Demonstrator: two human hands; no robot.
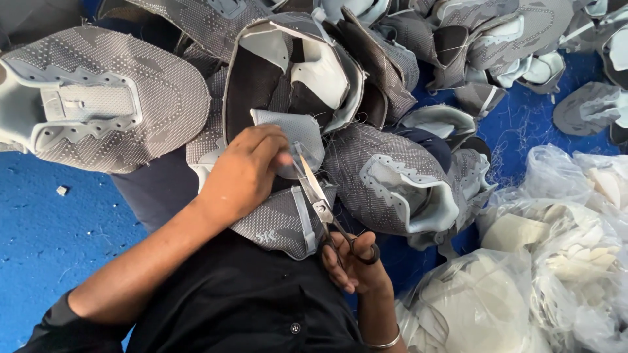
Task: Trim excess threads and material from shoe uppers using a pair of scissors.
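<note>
A person in a black shirt [242,307] is trimming a grey knitted shoe upper [281,196] lying on their lap, the left hand [245,173] closing around its pale padded tongue [294,134] and pinching it taut. The right hand [353,265], wearing a thin metal bangle [384,343], is gripping a pair of scissors [324,206] just below the upper, fingers threaded through the black handles, the blades parting slightly against the tongue's edge. Beyond the upper, a heap of similar grey uppers [392,176] is spreading across blue matting [46,222]. To the right of the upper, clear plastic bags [556,261] of pale cut pieces are sitting bunched together.
</note>
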